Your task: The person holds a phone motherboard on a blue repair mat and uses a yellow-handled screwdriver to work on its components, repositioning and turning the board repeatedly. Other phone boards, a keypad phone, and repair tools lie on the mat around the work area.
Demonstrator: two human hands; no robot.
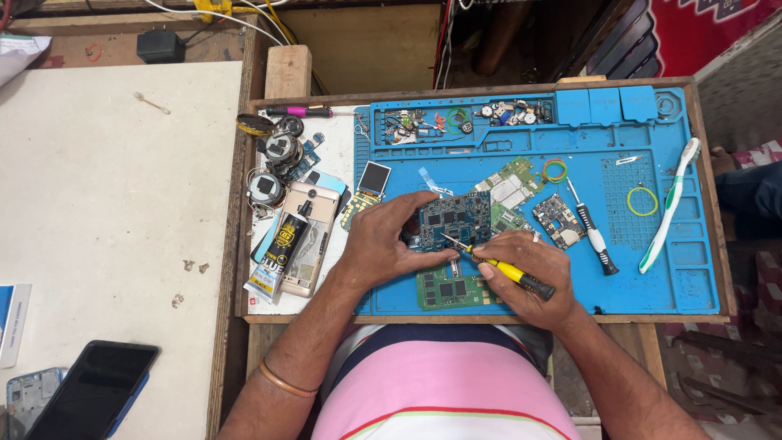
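Observation:
My left hand grips a blue circuit board by its left and lower edge, holding it over the blue work mat. My right hand holds a yellow-and-black screwdriver; its tip touches the lower part of the blue board. A green circuit board lies on the mat just below my hands. More boards and a dark one lie to the right of the held board.
On the mat lie a black-and-white screwdriver, a white-green toothbrush, rubber bands and small parts in the top trays. Left of it: a glue tube, a gold phone, metal parts. A dark phone lies on the white table.

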